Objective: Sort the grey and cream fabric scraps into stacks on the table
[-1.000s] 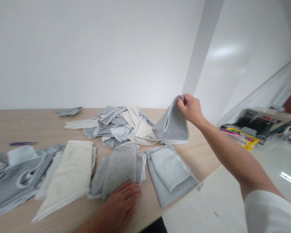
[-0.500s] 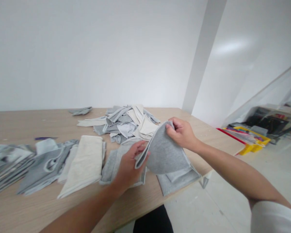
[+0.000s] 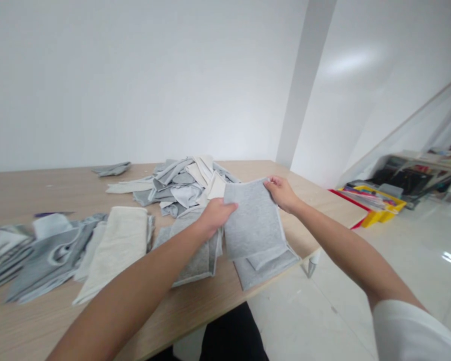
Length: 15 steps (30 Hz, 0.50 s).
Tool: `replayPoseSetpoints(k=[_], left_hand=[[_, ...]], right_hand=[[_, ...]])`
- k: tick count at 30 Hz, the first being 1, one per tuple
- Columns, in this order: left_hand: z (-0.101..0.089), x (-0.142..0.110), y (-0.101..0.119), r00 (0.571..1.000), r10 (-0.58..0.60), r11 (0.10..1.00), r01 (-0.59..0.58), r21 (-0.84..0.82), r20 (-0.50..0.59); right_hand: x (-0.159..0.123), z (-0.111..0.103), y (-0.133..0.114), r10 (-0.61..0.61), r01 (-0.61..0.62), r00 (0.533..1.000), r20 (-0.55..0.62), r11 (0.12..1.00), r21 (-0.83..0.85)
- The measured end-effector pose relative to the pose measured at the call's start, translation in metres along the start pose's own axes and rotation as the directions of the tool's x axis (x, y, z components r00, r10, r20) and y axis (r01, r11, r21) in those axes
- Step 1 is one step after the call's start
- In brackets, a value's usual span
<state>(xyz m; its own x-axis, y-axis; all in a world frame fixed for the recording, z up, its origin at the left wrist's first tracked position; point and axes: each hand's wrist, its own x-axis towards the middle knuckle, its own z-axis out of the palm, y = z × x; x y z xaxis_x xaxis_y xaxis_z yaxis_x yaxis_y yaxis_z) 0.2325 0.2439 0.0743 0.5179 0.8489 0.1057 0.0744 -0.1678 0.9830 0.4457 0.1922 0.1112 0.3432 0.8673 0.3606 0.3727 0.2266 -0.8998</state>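
Observation:
A grey fabric piece (image 3: pixel 252 220) with pale stitched edges hangs between my two hands above the table's front edge. My left hand (image 3: pixel 218 214) grips its left side, thumb on the near face and fingers hidden behind. At the upper right corner, my right hand (image 3: pixel 280 191) pinches the cloth. Under its lower edge lies another folded grey cloth (image 3: pixel 265 275) on the table. Left of it, partly behind my left forearm, is a stack of grey fabric pieces (image 3: pixel 203 263).
A loose heap of grey and cream cloths (image 3: pixel 184 185) lies behind my hands. To the left are a cream folded cloth (image 3: pixel 116 240), grey garment pieces (image 3: pixel 56 255) and a dark pen-like item (image 3: pixel 52 214). Yellow bins (image 3: pixel 383 215) stand beyond the table's right edge.
My left hand has moved up along the grey fabric piece's left edge. The cloth, bent and gaping before, now hangs flat and spread facing me. The view has shifted slightly.

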Motion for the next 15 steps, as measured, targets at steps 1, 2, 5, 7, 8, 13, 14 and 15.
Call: replayPoseSetpoints(k=[1, 2, 5, 7, 8, 13, 14, 15], left_hand=[[0.007, 0.009, -0.008, 0.999, -0.033, 0.999, 0.033, -0.004, 0.016], [0.013, 0.016, -0.017, 0.997, -0.067, 0.998, 0.067, -0.003, 0.028], [0.031, 0.028, -0.047, 0.984, -0.177, 0.984, 0.177, 0.02, 0.027], [0.038, 0.031, -0.066, 0.972, -0.233, 0.972, 0.232, 0.024, 0.028], [0.04, 0.032, -0.074, 0.967, -0.252, 0.968, 0.252, 0.022, 0.03], [0.043, 0.039, -0.092, 0.96, -0.277, 0.96, 0.278, -0.023, 0.027], [0.044, 0.041, -0.092, 0.961, -0.275, 0.961, 0.276, -0.034, 0.025], [0.045, 0.043, -0.09, 0.962, -0.274, 0.961, 0.274, -0.044, 0.025]], right_hand=[[0.003, -0.002, 0.013, 0.031, -0.031, 0.999, -0.021, 0.999, -0.006], [0.005, -0.004, 0.026, 0.066, -0.067, 0.997, -0.039, 0.998, -0.011], [0.0, -0.006, 0.068, 0.183, -0.184, 0.982, -0.037, 0.983, -0.023], [-0.01, -0.006, 0.093, 0.252, -0.252, 0.968, -0.002, 0.968, -0.011], [-0.015, -0.006, 0.104, 0.283, -0.283, 0.959, 0.03, 0.959, -0.001], [-0.033, -0.01, 0.133, 0.353, -0.374, 0.898, 0.261, 0.927, 0.035], [-0.033, -0.011, 0.134, 0.355, -0.382, 0.885, 0.303, 0.923, 0.035], [-0.033, -0.012, 0.134, 0.356, -0.389, 0.871, 0.339, 0.921, 0.033]])
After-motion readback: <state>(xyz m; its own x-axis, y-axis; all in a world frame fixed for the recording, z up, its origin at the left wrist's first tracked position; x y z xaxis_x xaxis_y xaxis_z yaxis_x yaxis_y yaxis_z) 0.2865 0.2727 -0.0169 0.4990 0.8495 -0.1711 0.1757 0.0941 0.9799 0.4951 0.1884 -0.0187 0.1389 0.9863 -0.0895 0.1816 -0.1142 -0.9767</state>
